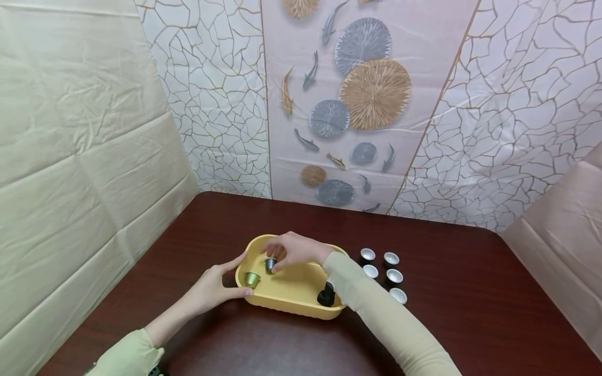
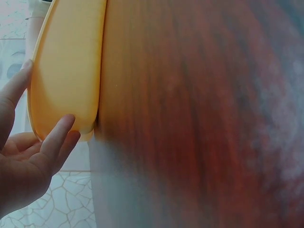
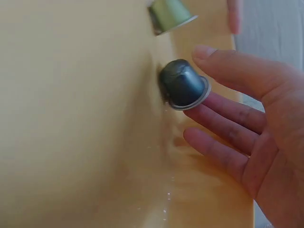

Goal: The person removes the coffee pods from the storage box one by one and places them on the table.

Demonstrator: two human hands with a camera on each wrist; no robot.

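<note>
A yellow tray (image 1: pixel 291 303) with rounded ends stands on the table. My left hand (image 1: pixel 216 284) holds its left end, thumb and fingers spread along the rim. Inside the tray, my right hand (image 1: pixel 293 248) reaches to a dark grey coffee capsule (image 3: pixel 183 85). Its fingers touch the capsule's rim from one side. The thumb lies close by on the other side, seemingly apart from it. A green coffee capsule (image 1: pixel 252 280) lies tilted near the tray's left end. Black coffee capsules (image 1: pixel 326 296) sit at the right end, partly hidden by the right sleeve.
Several dark coffee capsules with pale lids (image 1: pixel 394 277) stand in rows on the dark wooden table (image 1: pixel 461 292), right of the tray. A patterned cloth (image 1: pixel 329 156) hangs behind the table. Pale cloth walls (image 1: pixel 84 146) close in both sides.
</note>
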